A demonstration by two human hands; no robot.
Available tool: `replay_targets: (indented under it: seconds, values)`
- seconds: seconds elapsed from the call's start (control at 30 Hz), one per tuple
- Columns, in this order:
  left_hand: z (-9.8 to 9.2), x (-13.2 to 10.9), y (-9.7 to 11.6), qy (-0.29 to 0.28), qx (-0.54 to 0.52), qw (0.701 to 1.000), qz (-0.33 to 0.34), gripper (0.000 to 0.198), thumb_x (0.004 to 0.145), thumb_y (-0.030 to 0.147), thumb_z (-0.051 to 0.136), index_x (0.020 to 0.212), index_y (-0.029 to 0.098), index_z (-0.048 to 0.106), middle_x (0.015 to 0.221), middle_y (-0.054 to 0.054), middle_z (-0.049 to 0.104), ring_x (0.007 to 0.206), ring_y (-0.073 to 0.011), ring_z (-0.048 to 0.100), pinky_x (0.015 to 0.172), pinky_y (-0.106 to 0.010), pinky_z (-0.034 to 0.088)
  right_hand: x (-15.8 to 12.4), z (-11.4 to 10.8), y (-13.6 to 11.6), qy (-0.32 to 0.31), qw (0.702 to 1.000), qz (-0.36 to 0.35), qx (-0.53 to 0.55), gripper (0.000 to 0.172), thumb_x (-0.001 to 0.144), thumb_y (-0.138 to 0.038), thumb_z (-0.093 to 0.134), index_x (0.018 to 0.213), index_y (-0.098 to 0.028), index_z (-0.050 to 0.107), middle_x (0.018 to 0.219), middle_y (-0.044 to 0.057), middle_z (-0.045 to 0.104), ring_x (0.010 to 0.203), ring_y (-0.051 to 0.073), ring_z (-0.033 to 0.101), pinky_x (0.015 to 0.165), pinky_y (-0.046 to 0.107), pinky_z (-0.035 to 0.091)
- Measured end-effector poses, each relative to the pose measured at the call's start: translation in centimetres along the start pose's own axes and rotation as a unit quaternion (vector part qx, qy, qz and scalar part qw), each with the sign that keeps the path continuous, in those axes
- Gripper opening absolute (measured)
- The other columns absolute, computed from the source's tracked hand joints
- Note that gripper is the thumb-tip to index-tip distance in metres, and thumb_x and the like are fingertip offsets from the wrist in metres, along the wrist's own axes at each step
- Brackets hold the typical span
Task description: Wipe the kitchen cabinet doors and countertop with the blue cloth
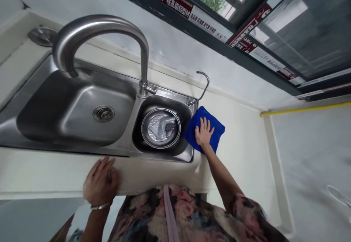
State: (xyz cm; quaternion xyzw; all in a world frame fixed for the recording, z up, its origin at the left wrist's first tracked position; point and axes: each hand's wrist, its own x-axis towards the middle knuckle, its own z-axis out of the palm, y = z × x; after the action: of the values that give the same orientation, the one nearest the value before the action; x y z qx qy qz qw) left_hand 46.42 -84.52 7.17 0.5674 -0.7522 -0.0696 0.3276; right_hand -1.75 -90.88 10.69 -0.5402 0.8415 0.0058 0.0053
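Note:
A blue cloth (194, 126) lies spread on the counter right of the sink, its left corner over the sink's rim. My right hand (204, 132) presses flat on top of it with the fingers spread. Lower left, my left hand (100, 185) rests on the counter's front strip, fingers extended toward the sink edge; its thumb side is partly in shadow. In the small right basin (137, 139) sits a round metal strainer (145, 134) with a crumpled clear plastic piece and a dark scourer-like clump inside.
A large curved faucet (104, 20) arches over the big left basin (79, 114), which has a drain (103, 114). A thin hooked spout (207, 84) rises at the sink's back right corner. The window frame (208, 22) and white wall stand behind. A yellow pipe (304, 109) runs along the right wall.

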Motion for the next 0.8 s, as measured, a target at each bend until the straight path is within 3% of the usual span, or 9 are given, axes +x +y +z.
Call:
replay_targets:
  seconds: [0.27, 0.4, 0.53, 0.67, 0.8]
  values:
    - [-0.4, 0.3, 0.8, 0.01, 0.011, 1.0, -0.024, 0.043, 0.093, 0.019, 0.062, 0.136, 0.023, 0.063, 0.127, -0.013, 0.074, 0.124, -0.0313, 0.068, 0.116, -0.056, 0.052, 9.8, 0.2, 2.3, 0.022, 0.997, -0.07, -0.019, 0.062, 0.108, -0.037, 0.022, 0.167, -0.025, 0.033, 0.173, 0.007, 0.031, 0.16, 0.03, 0.02, 0.126, 0.068, 0.016]
    - [-0.8, 0.5, 1.3, 0.008, 0.036, 0.998, -0.044, 0.041, 0.093, 0.02, 0.062, 0.133, 0.023, 0.065, 0.137, -0.013, 0.07, 0.13, -0.0314, 0.064, 0.116, -0.053, 0.051, 14.8, 0.4, 2.1, 0.035, 0.995, -0.089, -0.018, 0.06, 0.108, -0.035, 0.023, 0.166, -0.026, 0.037, 0.171, 0.007, 0.035, 0.158, 0.031, 0.025, 0.125, 0.069, 0.019]
    - [-0.9, 0.3, 1.4, 0.008, 0.07, 0.995, -0.066, 0.034, 0.094, 0.022, 0.061, 0.127, 0.023, 0.068, 0.134, -0.011, 0.071, 0.13, -0.0301, 0.064, 0.115, -0.051, 0.051, 18.9, 0.5, 1.2, 0.063, 0.993, -0.098, 0.011, 0.057, 0.108, -0.032, 0.027, 0.161, -0.021, 0.045, 0.167, 0.012, 0.04, 0.151, 0.033, 0.029, 0.123, 0.068, 0.018]
    - [-1.1, 0.2, 1.5, 0.005, 0.099, 0.991, -0.092, 0.03, 0.097, 0.026, 0.056, 0.124, 0.023, 0.07, 0.133, -0.01, 0.073, 0.129, -0.0281, 0.064, 0.114, -0.05, 0.051, 20.8, 0.4, 0.6, 0.088, 0.99, -0.085, 0.074, 0.054, 0.109, -0.031, 0.029, 0.155, -0.018, 0.053, 0.16, 0.016, 0.045, 0.142, 0.034, 0.033, 0.12, 0.068, 0.017]
    - [-1.3, 0.3, 1.3, -0.016, 0.102, 0.988, -0.116, 0.031, 0.098, 0.033, 0.052, 0.12, 0.024, 0.072, 0.131, -0.009, 0.074, 0.127, -0.0277, 0.065, 0.112, -0.05, 0.052, 20.0, 0.7, 0.4, 0.087, 0.986, -0.095, 0.104, 0.053, 0.109, -0.029, 0.03, 0.156, -0.02, 0.051, 0.162, 0.014, 0.044, 0.146, 0.035, 0.029, 0.122, 0.07, 0.014]
